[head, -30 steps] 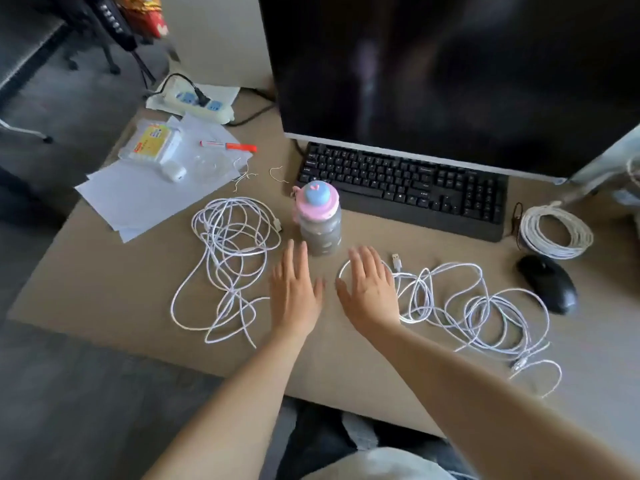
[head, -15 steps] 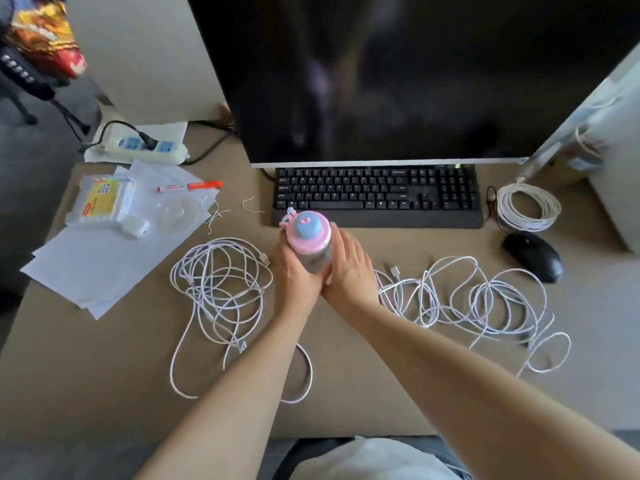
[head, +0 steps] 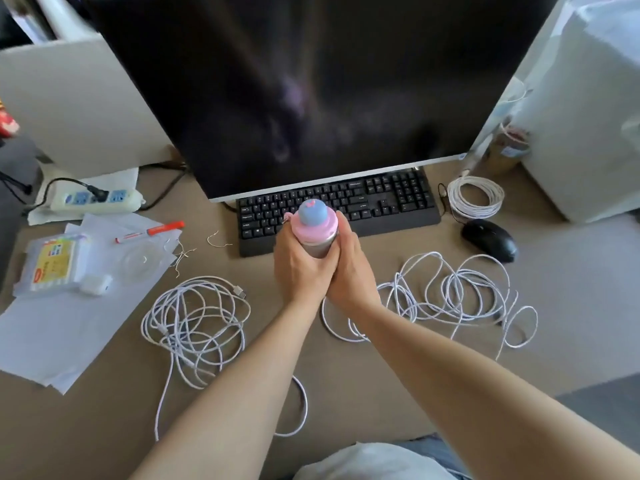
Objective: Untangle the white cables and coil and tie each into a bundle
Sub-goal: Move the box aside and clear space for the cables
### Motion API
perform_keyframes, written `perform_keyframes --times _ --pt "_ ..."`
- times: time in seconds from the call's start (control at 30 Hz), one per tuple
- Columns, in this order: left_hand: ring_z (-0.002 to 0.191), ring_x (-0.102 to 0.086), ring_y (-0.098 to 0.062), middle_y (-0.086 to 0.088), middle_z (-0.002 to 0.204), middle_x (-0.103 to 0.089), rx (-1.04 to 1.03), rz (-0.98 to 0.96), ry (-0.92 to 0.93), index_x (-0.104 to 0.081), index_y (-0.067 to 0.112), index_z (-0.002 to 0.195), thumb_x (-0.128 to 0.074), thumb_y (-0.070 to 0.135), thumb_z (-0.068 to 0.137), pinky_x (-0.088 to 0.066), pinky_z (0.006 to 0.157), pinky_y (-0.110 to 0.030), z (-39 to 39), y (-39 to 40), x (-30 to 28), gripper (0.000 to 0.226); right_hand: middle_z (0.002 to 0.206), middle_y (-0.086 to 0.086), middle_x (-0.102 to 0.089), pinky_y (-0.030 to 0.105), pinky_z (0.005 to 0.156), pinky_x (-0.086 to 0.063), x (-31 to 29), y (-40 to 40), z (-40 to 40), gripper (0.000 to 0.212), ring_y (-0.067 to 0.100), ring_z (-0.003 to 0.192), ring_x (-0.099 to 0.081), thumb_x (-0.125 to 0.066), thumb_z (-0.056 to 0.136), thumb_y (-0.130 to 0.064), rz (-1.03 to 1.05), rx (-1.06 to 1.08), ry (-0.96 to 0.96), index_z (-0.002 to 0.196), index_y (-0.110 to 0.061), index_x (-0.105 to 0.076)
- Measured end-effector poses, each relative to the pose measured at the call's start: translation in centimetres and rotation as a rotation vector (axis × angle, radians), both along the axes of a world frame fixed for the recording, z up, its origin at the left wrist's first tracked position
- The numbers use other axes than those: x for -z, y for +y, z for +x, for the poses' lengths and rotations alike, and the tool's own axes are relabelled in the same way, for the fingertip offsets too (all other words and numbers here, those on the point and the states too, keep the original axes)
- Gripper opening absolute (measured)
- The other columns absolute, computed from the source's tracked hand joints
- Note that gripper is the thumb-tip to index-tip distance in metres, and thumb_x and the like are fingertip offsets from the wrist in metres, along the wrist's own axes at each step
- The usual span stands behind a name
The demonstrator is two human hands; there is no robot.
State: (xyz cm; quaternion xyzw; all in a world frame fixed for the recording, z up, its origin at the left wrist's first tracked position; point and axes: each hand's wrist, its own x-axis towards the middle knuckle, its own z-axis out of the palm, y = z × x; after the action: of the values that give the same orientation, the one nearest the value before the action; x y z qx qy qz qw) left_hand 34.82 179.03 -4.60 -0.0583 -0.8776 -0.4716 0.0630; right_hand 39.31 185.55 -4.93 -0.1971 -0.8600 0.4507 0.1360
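Worktop clearing: left hand (head: 300, 268) and right hand (head: 350, 271), flat a second ago, now clasp the bottle (head: 316, 230); white cables (head: 195, 327) untouched.

No text or label here is sharp enough to read.

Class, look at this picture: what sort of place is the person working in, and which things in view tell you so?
Most likely an office or home desk workstation. A large dark monitor stands over a black keyboard, with a black mouse beside it and a power strip at the desk's back left.
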Motion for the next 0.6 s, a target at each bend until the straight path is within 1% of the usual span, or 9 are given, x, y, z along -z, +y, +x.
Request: perform_keyframes --times 0.07,0.13,0.23,0.33,0.4,0.43,0.47,0.5,0.6 --pt "0.121 -0.051 -0.021 -0.004 0.133 -0.053 0.053 0.001 0.000 -0.039 0.011 0.137 -0.078 0.039 0.069 -0.036 0.094 -0.022 0.2 1.4 -0.9 0.083 0.135 -0.004 -0.044 0.040 0.084 -0.051 -0.7 1.0 0.6 0.085 0.018 0.114 -0.053 -0.067 0.078 -0.039 0.007 0.043 -0.001 0.146 -0.035 -0.016" --pt "0.119 -0.053 -0.022 -0.002 0.134 -0.051 0.110 -0.007 -0.017 -0.036 0.015 0.139 -0.075 0.042 0.071 -0.042 0.092 -0.029 0.4 2.9 -1.5 0.083 0.135 -0.002 -0.042 0.039 0.081 -0.051 -1.3 2.3 1.2 0.088 0.019 0.112 -0.054 -0.069 0.078 -0.038 0.038 0.095 0.006 0.147 -0.034 -0.014" --pt "0.118 -0.054 -0.023 0.000 0.134 -0.051 0.217 -0.014 -0.030 -0.034 0.018 0.139 -0.072 0.047 0.072 -0.045 0.089 -0.035 1.7 5.7 -2.4 0.082 0.135 0.000 -0.041 0.035 0.080 -0.049 -2.0 4.8 3.1 0.091 0.020 0.113 -0.053 -0.071 0.077 -0.036 0.068 0.188 0.023 0.148 -0.031 -0.013" --pt "0.118 -0.054 -0.024 -0.001 0.135 -0.050 0.331 -0.029 -0.031 -0.032 0.018 0.141 -0.071 0.049 0.072 -0.046 0.088 -0.037 3.9 9.0 -2.7 0.085 0.136 0.001 -0.040 0.040 0.085 -0.049 -2.5 7.2 6.0 0.094 0.022 0.114 -0.052 -0.072 0.077 -0.033 0.070 0.287 0.032 0.148 -0.030 -0.011" --pt "0.120 -0.053 -0.025 -0.002 0.137 -0.049 0.393 -0.033 -0.026 -0.032 0.015 0.142 -0.072 0.047 0.073 -0.046 0.089 -0.038 5.3 10.4 -2.8 0.086 0.138 0.001 -0.039 0.041 0.089 -0.048 -2.7 8.3 7.6 0.090 0.020 0.117 -0.050 -0.068 0.078 -0.038 0.063 0.344 0.034 0.148 -0.031 -0.013" --pt "0.121 -0.051 -0.025 -0.004 0.138 -0.049 0.437 -0.035 -0.025 -0.032 0.013 0.143 -0.073 0.046 0.073 -0.045 0.091 -0.038 6.1 11.3 -2.8 0.087 0.139 0.000 -0.039 0.041 0.090 -0.048 -2.8 8.8 8.6 0.087 0.019 0.119 -0.049 -0.063 0.077 -0.045 0.042 0.389 0.034 0.148 -0.032 -0.014" --pt "0.123 -0.050 -0.025 -0.005 0.138 -0.049 0.482 -0.037 -0.019 -0.032 0.012 0.143 -0.073 0.045 0.073 -0.045 0.091 -0.038 7.3 12.6 -2.7 0.087 0.140 -0.001 -0.039 0.040 0.090 -0.047 -3.0 9.9 9.9 0.086 0.018 0.120 -0.048 -0.057 0.075 -0.052 0.005 0.438 0.035 0.148 -0.033 -0.015" --pt "0.123 -0.050 -0.025 -0.005 0.138 -0.048 0.499 -0.037 -0.017 -0.032 0.011 0.142 -0.073 0.045 0.074 -0.044 0.092 -0.038 7.7 12.9 -2.7 0.087 0.140 -0.001 -0.039 0.038 0.090 -0.046 -3.0 10.1 10.2 0.088 0.018 0.121 -0.048 -0.057 0.073 -0.054 -0.019 0.450 0.023 0.148 -0.033 -0.015" --pt "0.123 -0.050 -0.025 -0.006 0.138 -0.049 0.589 -0.053 -0.028 -0.032 0.011 0.142 -0.071 0.048 0.074 -0.044 0.092 -0.036 10.4 16.1 -2.7 0.087 0.138 -0.001 -0.040 0.032 0.091 -0.045 -2.6 12.6 13.3 0.096 0.018 0.120 -0.049 -0.074 0.073 -0.035 0.016 0.529 0.012 0.148 -0.030 -0.014"
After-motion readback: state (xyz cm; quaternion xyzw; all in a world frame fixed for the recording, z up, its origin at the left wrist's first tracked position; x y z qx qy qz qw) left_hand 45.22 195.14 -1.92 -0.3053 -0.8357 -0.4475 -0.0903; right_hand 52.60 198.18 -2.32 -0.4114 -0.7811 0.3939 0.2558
